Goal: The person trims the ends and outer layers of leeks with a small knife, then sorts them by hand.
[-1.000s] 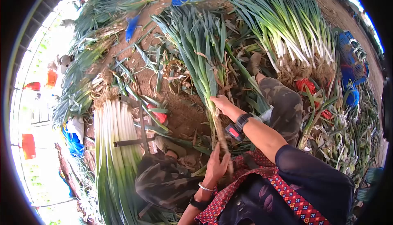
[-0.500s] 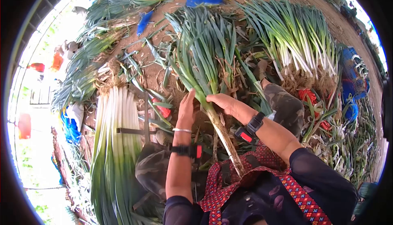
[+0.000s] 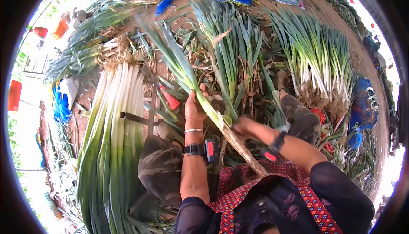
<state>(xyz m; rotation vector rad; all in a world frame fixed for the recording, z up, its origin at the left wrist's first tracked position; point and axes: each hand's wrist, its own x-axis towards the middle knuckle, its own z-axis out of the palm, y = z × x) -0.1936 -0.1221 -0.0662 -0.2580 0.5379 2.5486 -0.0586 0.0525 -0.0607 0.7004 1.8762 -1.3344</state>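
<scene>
Head view: the left hand (image 3: 194, 108) has its grip clenched round a long leek (image 3: 181, 68), held slantwise just right of the strapped bundle of trimmed leeks (image 3: 113, 136), root end toward the person's lap. The right hand (image 3: 247, 125), further right of that bundle, is blurred beside the stalk; whether its grip is closed, I cannot tell.

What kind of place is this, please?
Probably an outdoor farm sorting area: bare brown soil ground, heaps of long green-and-white onions with roots, and a neat strapped stack of cleaned white stalks. The left hand grips one long green stalk.
</scene>
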